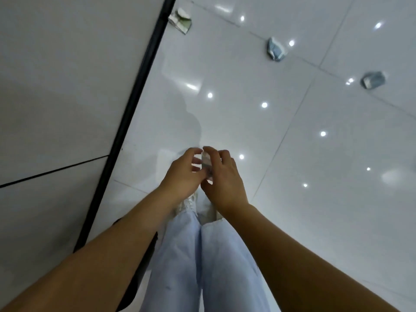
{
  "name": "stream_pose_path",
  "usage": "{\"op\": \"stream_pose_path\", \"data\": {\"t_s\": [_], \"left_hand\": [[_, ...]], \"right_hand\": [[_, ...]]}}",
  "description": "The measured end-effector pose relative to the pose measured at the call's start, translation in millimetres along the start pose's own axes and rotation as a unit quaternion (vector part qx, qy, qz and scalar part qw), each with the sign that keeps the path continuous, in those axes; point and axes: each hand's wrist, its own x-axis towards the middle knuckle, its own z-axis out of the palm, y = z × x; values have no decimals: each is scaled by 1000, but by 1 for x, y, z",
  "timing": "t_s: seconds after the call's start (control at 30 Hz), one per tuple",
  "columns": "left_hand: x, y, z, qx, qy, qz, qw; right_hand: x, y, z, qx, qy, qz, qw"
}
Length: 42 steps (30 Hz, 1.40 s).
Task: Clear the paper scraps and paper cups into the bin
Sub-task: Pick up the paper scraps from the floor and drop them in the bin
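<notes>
A small crumpled paper scrap (206, 164) sits between my two hands in the middle of the view, above my feet. My right hand (221, 176) curls its fingers and thumb round the scrap. My left hand (182, 174) is at the scrap's left side with bent fingers touching it. Farther off on the glossy floor lie three crushed paper cups: one by the wall's black strip (181, 20), one blue-grey (276, 49), one at the far right (373, 80). No bin is in view.
A white wall (56, 86) with a black baseboard strip (135, 97) runs along the left. The white tiled floor (292, 143) spreads to the right and ahead. My legs in pale trousers (202, 255) and light shoes stand below my hands.
</notes>
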Motion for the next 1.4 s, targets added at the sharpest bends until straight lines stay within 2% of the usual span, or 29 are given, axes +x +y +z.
{"op": "stream_pose_path", "data": {"t_s": [0.07,0.17,0.37,0.53,0.7,0.87,1.13,1.27,1.4], "left_hand": [[-22,23,-9,-56,-13,-3,998],[-47,55,-23,-77,-14,-2,997],[-62,97,-62,-14,8,41,999],[-52,123,-104,46,91,67,993],[-29,148,-137,107,112,75,985],[10,186,-155,198,103,78,972],[129,257,-173,302,120,66,943],[188,260,-171,335,122,75,931],[241,232,-167,370,133,59,918]], "right_hand": [[-14,-23,-25,17,7,-8,1000],[-27,-55,-57,28,23,-20,999],[-25,-95,-94,26,44,-34,998],[4,-112,-120,-28,41,24,998],[50,-117,-152,-51,30,38,997],[117,-116,-186,-72,0,40,997],[266,-103,-226,-116,-29,15,993],[330,-85,-215,-132,-44,-2,990],[393,-60,-178,-132,-50,-7,990]]}}
